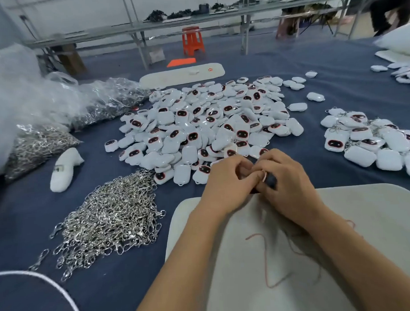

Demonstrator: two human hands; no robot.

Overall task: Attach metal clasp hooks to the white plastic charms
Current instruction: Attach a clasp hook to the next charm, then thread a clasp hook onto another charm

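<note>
Working two hands (253,177) together (fingers curled), one clasp pile (108,219)

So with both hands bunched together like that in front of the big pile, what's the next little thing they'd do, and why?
Probably finish working the small piece pinched between the left hand and right hand, then set it on the pile of finished charms to the right, where clasps already show. Both hands meet over something mostly hidden, so the joining seems unfinished. After that, a fresh hook from the loose clasp hooks.

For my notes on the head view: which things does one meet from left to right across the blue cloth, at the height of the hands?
Loose pile of metal clasp hooks → left hand → right hand → smaller heap of white charms.
</note>
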